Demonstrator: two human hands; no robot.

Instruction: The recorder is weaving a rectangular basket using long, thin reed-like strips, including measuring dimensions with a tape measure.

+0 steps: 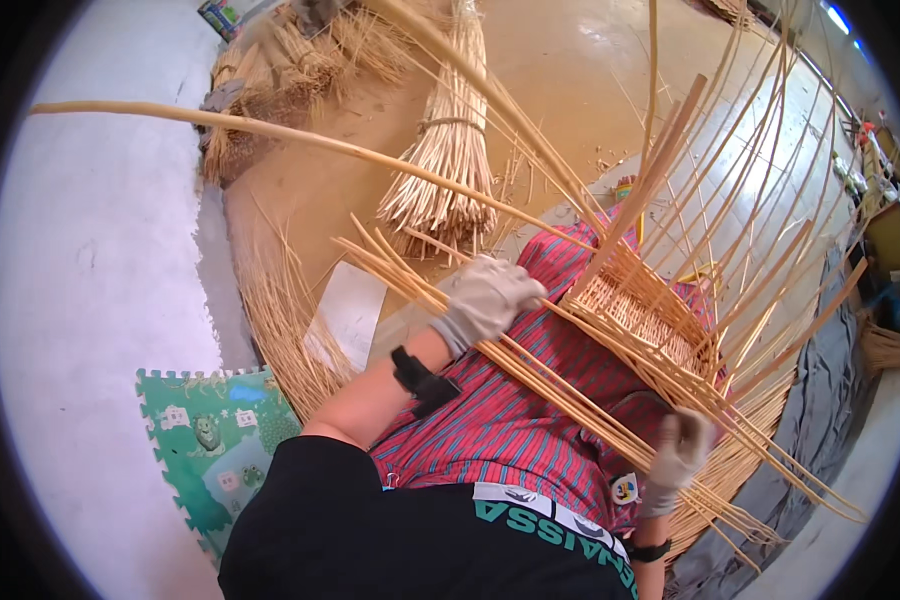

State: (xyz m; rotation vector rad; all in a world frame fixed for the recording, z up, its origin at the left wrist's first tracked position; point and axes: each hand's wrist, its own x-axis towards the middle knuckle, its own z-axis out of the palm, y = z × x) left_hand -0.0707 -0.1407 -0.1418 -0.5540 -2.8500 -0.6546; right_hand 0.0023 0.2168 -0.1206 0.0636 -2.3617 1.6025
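Observation:
A partly woven wicker basket (638, 322) lies tilted across my lap on red striped cloth (470, 432), its long upright rods fanning up and to the right. My left hand (488, 298), in a pale work glove, is closed around a thin willow rod (436, 246) by the basket's left corner. Under that hand and across my lap runs a bundle of loose willow rods (560, 397). At the bundle's right part, below the basket, is my gloved right hand (680, 452). Its fingers are curled, and what they hold is hidden.
A tied bundle of willow (450, 165) stands on the floor ahead, with more bundles (305, 55) behind it. One long thick rod (270, 128) crosses the view from the left. A green foam mat (210, 440) lies left, grey cloth (820, 370) right.

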